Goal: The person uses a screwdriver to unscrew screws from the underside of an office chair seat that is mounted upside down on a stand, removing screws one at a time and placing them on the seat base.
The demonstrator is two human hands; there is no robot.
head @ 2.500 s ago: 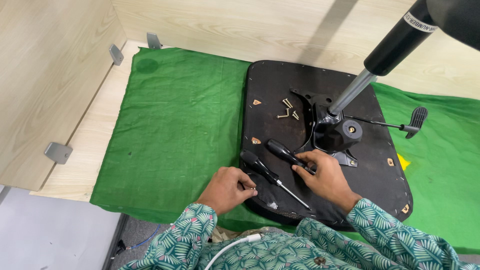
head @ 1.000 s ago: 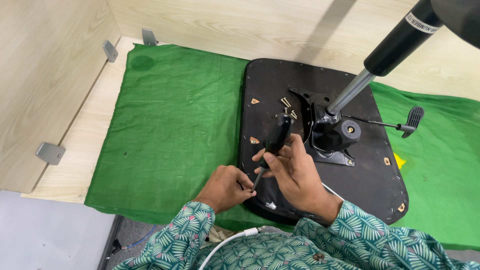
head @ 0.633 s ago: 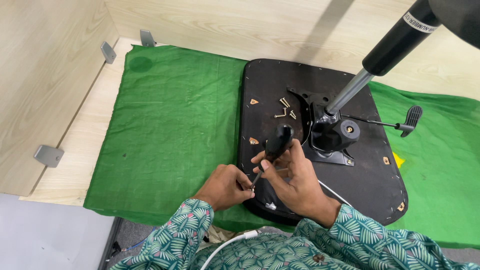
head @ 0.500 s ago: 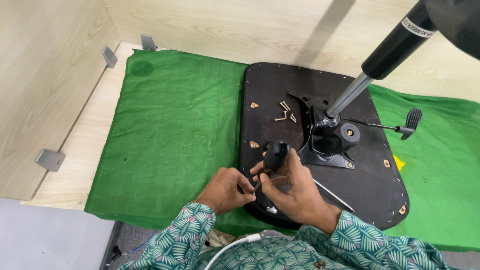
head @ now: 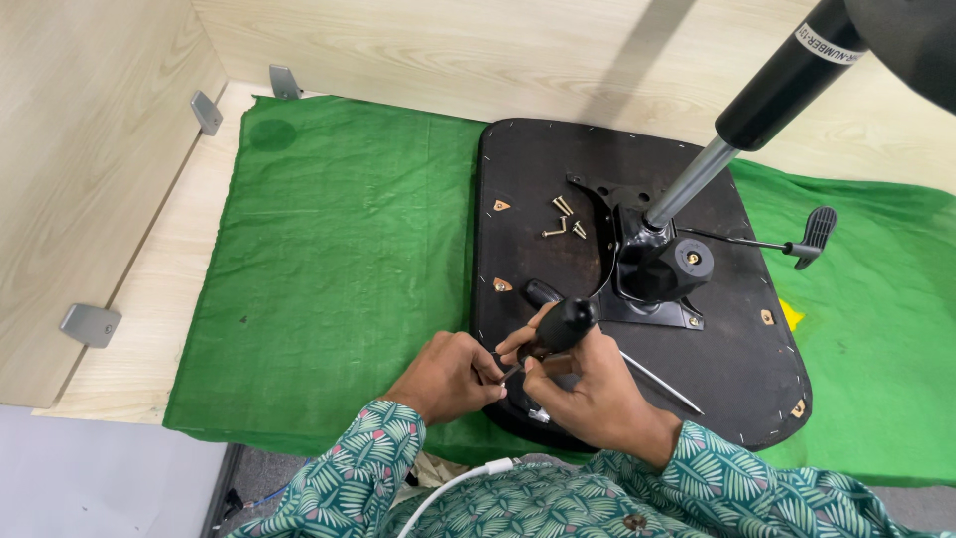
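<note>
Your right hand (head: 597, 394) has its grip clamped on a black-handled screwdriver (head: 556, 332), tip angled down at the near-left edge of the upturned black seat base (head: 538, 179). Your left hand (head: 445, 374) pinches together at that tip. A second screwdriver (head: 657, 382) lies on the base beside your right hand. Loose screws (head: 563, 219) sit near the mounting plate (head: 647, 289). Open green cloth (head: 339, 239) stretches leftward over the surface.

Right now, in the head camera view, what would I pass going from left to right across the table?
Grey metal bracket → green cloth → left hand → screwdriver with black handle in the right hand → chair mechanism plate → black lever paddle.
</note>
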